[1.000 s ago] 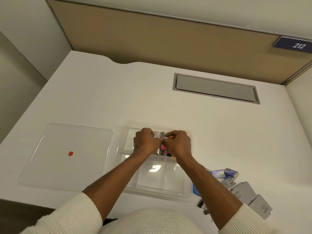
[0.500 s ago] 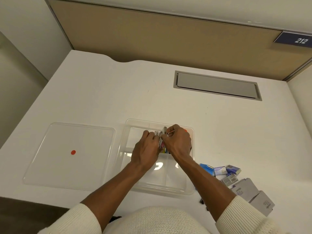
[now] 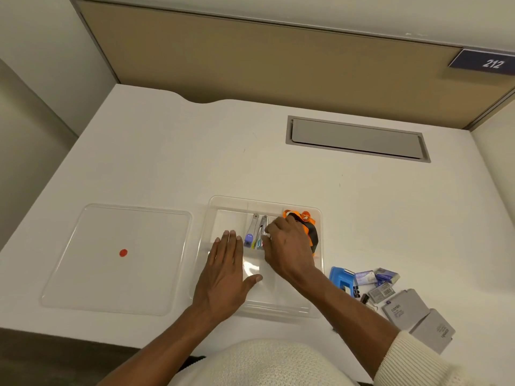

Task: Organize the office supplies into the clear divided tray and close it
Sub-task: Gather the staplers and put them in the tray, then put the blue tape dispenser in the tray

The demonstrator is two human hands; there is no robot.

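The clear divided tray [image 3: 227, 203] lies on the white desk in front of me. Its middle back compartment holds several small staplers [image 3: 255, 231] standing side by side. Orange-handled scissors [image 3: 302, 220] lie in the right back compartment. My left hand [image 3: 225, 270] rests flat and open over the tray's left side. My right hand [image 3: 288, 246] is curled at the staplers, fingertips touching the rightmost one; whether it grips it is hidden. The clear lid [image 3: 119, 260] with a red dot lies flat to the tray's left.
To the right of the tray lie a blue hole punch [image 3: 341, 278], small staple boxes [image 3: 376, 278], black binder clips [image 3: 359, 295] and two grey boxes [image 3: 418, 316]. A grey cable hatch [image 3: 358, 139] is set into the desk at the back right.
Both hands were pinching a small stapler together above the tray. Now the staplers stand in the compartment, my left hand has let go and lies flat, my right hand stays at them.
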